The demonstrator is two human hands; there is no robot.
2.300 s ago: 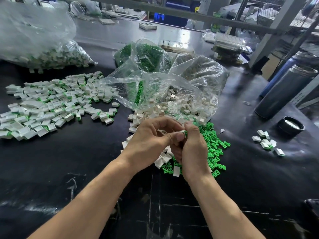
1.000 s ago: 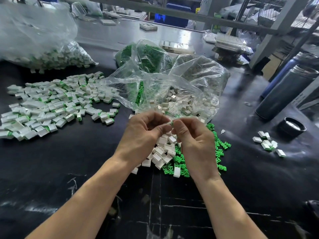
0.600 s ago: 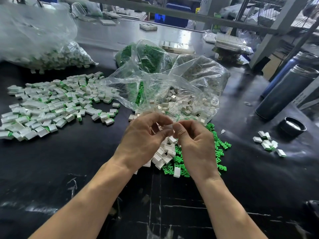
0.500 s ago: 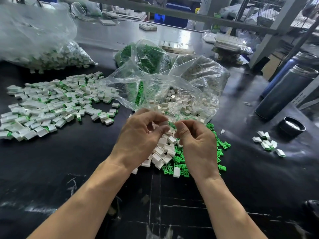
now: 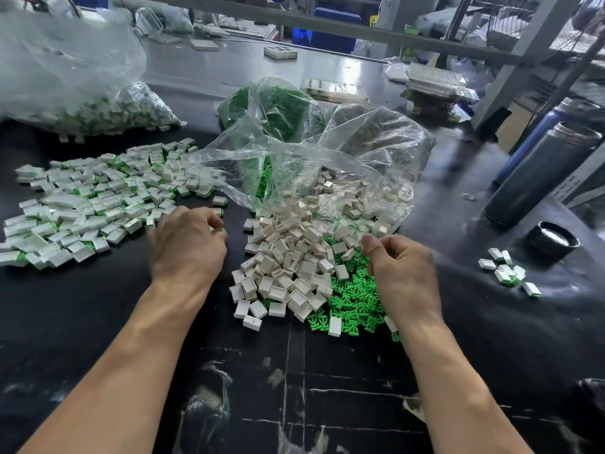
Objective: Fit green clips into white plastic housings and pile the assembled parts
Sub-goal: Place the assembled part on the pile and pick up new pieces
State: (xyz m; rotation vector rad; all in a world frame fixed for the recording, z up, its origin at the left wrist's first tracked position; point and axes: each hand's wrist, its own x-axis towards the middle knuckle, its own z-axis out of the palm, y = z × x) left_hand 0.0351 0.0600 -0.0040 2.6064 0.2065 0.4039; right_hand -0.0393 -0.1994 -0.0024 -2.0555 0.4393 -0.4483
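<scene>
- Two hands are now working apart: half a second ago they were pinched together above the heap, and they are splitting to either side of it.
- The left hand (image 5: 186, 244) is swinging out toward the broad spread of finished white housings with green clips showing at their ends (image 5: 95, 204), its fingers curling around a small assembled white-and-green piece (image 5: 220, 228); a sliver of white and a green tip are peeking out at the fingertips, right at the pile's near edge.
- That is reading as a finished unit being delivered, so one more fit looks done and the piling half of the cycle is under way.
- The right hand (image 5: 401, 270) is dropping over the loose scatter of bright green plastic clips (image 5: 355, 294) on the black table (image 5: 327, 404), fingers curling inward with the thumb tucked against them; whether a clip is already being pinched there cannot be told, since the fingertips are hiding beneath the hand.
- The mound of empty white rectangular plastic housings (image 5: 288, 263) is sitting between the two hands, spilling out of a crumpled clear plastic bag (image 5: 327, 152).
- A second clear bag of green clips (image 5: 271, 106) is resting behind it, and a big bag of finished parts (image 5: 82, 103) is lying far left.
- A few stray assembled pieces (image 5: 507, 270) are lying well to the right.
- Judging by the supply, plenty of housings are waiting; the next call is a fresh clip and housing.
</scene>
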